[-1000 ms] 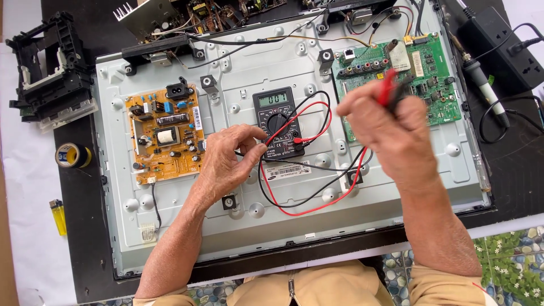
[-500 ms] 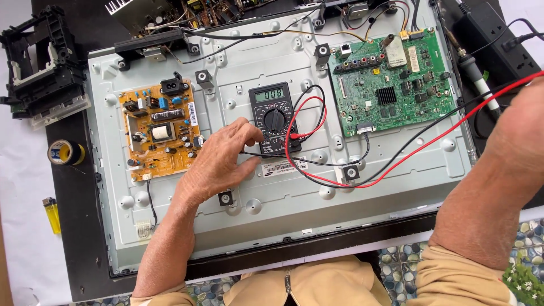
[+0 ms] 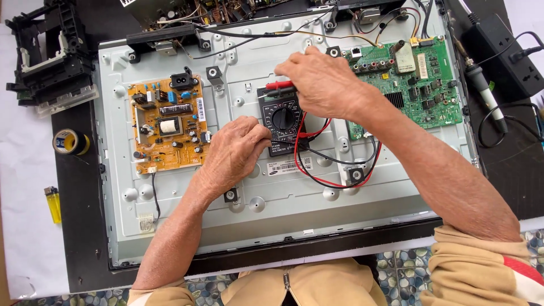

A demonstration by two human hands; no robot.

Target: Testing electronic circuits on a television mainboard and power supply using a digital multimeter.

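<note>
Black multimeter (image 3: 281, 119) with round dial, red leads (image 3: 317, 170)

Two bare forearms, uncovered from wrist to elbow. Left hand (image 3: 235, 150) and right hand (image 3: 320, 79) bare too: no gloves, rings, watch or bracelet visible. Lined, creased on the backs and at the knuckles, with raised veins and tendons along the forearms. Short fingernails. Sleeves (image 3: 481, 260) of soft tan cloth, pushed up and bunched in thick folds at the elbows. Red and pale stripe (image 3: 524, 272) on the right sleeve near the frame's edge. Same tan cloth across the chest, closed down the middle by a zip with a small metal pull (image 3: 286, 279).
</note>
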